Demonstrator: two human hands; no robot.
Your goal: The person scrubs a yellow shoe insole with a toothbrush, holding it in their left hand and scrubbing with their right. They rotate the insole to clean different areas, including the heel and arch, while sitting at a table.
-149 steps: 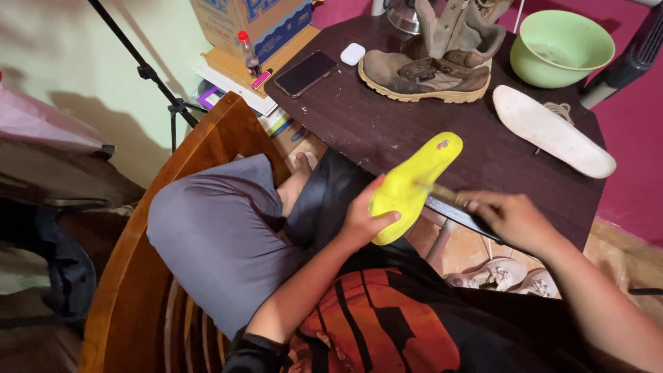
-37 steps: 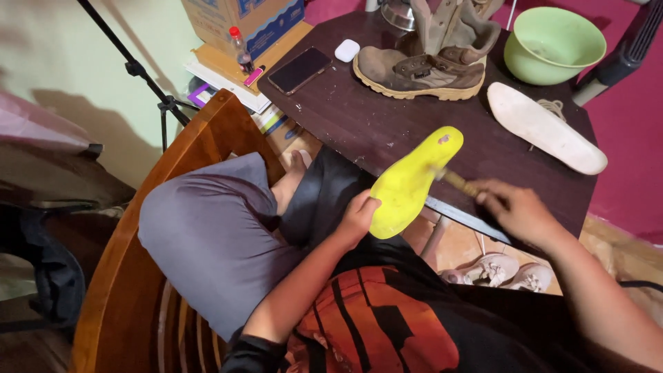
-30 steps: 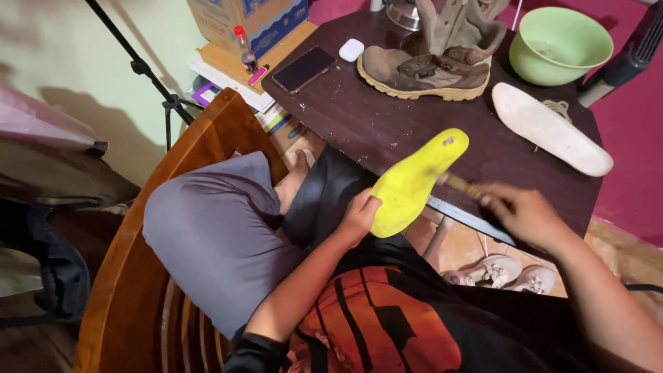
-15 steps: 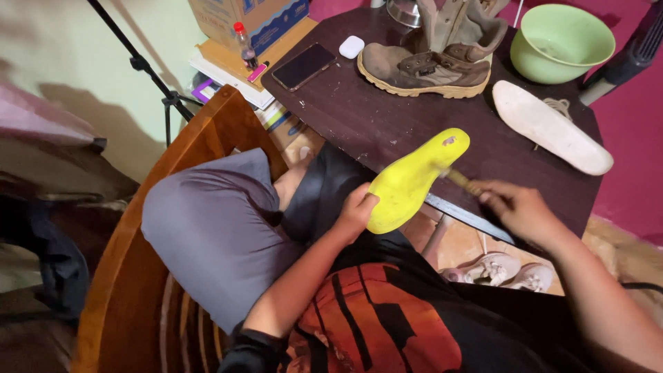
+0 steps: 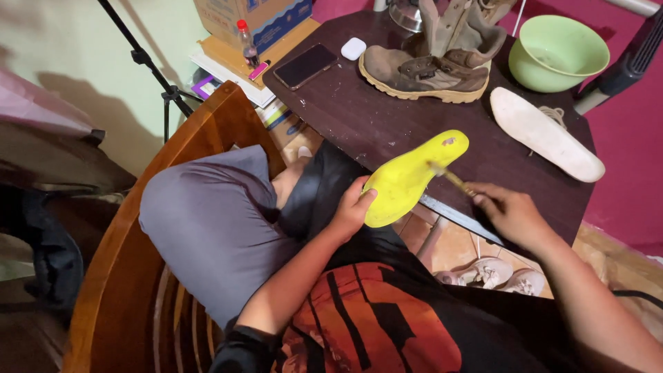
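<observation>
Change since half a second ago: yellow insole (image 5: 410, 179) and both hands hold nearly the same places, brush tip shifted slightly along the insole's upper half; since five seconds ago the insole has tilted a little, toe end nearer the table's middle. Left hand (image 5: 352, 211): fingers curled shut round the insole's heel end, thumb on the upper face. Yellow insole: foam-like, matt, foot-shaped, raised over the near edge of the table, toe toward 1 o'clock, small pale mark near the toe. Right hand (image 5: 510, 214): closed in a pinch on a small brush (image 5: 452, 178), thin pale handle, tip touching the insole's right edge. Table (image 5: 366, 117): dark brown, smooth, speckled with pale spots. Boot (image 5: 428, 65): tan, worn leather, thick pale sole, at 12 o'clock from the insole. White insole (image 5: 545, 132): flat, elongated, at 2 o'clock. Green bowl (image 5: 558, 52): round, glossy, at 1 o'clock beyond the boot. Phone (image 5: 305, 66): black, flat, at 11 o'clock. Chair (image 5: 145, 276): curved brown wood, at 8 o'clock.
</observation>
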